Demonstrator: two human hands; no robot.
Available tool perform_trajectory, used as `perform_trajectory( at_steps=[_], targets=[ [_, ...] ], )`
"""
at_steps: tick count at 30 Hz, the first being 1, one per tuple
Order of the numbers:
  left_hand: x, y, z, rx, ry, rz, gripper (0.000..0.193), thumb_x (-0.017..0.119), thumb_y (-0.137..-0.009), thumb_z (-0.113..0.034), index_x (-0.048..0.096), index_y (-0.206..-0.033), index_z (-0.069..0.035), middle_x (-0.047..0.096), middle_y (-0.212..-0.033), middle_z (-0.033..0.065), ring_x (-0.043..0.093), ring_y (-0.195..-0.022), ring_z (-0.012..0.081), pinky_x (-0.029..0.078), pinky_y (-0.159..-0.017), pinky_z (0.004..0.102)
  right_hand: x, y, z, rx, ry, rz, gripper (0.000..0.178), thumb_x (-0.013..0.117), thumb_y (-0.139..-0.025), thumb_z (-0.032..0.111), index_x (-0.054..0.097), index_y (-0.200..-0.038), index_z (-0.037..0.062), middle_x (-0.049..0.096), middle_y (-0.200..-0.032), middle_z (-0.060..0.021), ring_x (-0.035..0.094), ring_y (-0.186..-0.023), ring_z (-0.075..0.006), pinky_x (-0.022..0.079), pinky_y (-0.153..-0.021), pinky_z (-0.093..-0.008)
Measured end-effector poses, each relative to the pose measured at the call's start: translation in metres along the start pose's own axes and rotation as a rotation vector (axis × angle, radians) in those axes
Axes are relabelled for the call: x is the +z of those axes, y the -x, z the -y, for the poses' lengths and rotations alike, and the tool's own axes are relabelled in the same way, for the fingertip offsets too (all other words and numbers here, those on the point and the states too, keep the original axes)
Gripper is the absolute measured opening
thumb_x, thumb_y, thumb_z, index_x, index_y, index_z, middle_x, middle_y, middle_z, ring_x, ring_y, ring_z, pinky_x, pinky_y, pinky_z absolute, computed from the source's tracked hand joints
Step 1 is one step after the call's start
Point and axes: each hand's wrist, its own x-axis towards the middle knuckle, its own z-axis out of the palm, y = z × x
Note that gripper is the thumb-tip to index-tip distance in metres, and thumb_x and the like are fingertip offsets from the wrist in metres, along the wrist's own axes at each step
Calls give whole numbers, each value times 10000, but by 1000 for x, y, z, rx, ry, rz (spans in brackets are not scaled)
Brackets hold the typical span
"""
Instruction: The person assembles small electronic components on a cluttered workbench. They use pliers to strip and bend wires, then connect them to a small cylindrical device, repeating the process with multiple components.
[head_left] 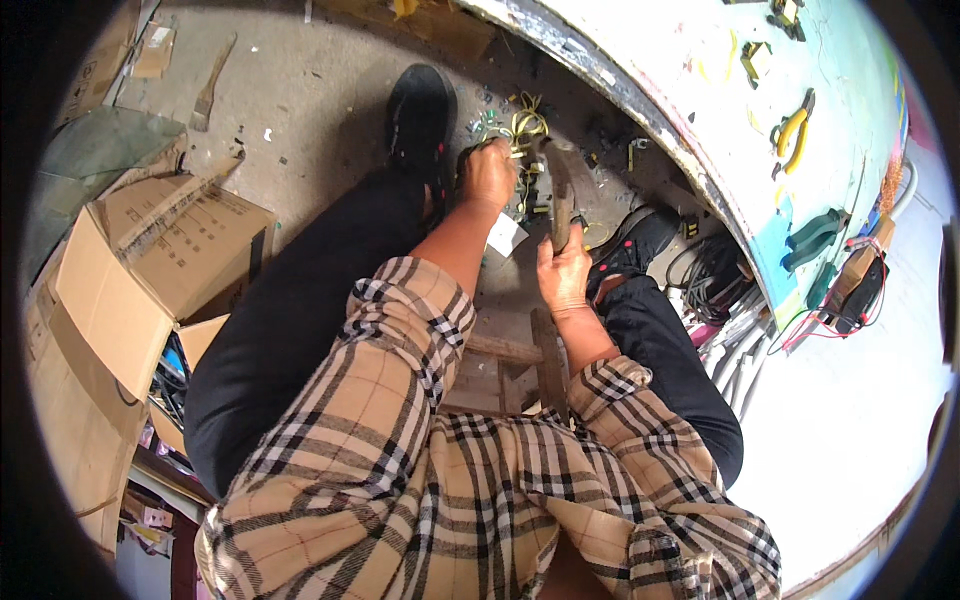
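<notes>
My right hand (565, 270) is wrapped round the wooden handle of a hammer (561, 200), which points away from me; its head end is blurred. Low over the floor, my left hand (490, 178) has its fingers closed beside a loose bunch of yellow wires (530, 120). Whatever those fingers pinch is mostly hidden by the hand. Small dark and green fragments lie scattered around the wires. Between the two hands, a little nearer to me, is a white scrap of paper or card (507, 236).
A wooden stool frame (505, 348) stands between my legs. At left sits an open cardboard box (190, 245), with a brush (208, 95) beyond it. On the pale curved tabletop at right are yellow-handled pliers (795, 130) and green-handled pliers (815, 240). Coiled black cables (712, 278) lie below.
</notes>
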Motion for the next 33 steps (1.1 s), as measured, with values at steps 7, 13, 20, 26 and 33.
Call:
perform_trajectory(
  at_steps=[7,13,20,26,33],
  targets=[
    [4,-1,3,-4,13,15,69,667,-766,-62,622,-757,-10,628,-759,253,634,-754,437,501,-669,478,-3,-10,-3,13,35,61,282,613,-815,101,475,-1034,-11,613,-761,-304,627,-753,-477,514,-672,-504],
    [4,-2,2,-23,10,21,69,683,-748,-41,625,-762,-6,628,-750,245,653,-750,413,508,-663,446,12,-12,-8,13,62,125,211,602,-799,90,516,-975,10,627,-714,-252,648,-663,-407,511,-605,-467],
    [1,-17,-3,-98,40,137,139,660,-722,-100,668,-848,-40,660,-863,223,646,-824,421,515,-738,474,-5,-45,-9,715,-860,160,141,647,-844,126,573,-868,8,576,-620,-74,536,-448,-167,457,-405,-319],
    [-38,-16,-94,-5,-453,568,267,640,-744,-175,707,-986,-81,673,-1047,202,643,-1005,370,525,-865,440,-11,-71,-65,264,79,656,517,626,-877,451,631,-968,-58,676,-872,-196,668,-678,-241,543,-636,-359],
    [-113,-25,-218,353,-603,723,240,623,-716,-131,690,-936,-60,672,-975,211,635,-976,385,512,-839,437,-126,-98,63,159,21,888,296,606,-904,290,694,-885,8,720,-773,-112,682,-626,-195,538,-641,-311]
  ],
)
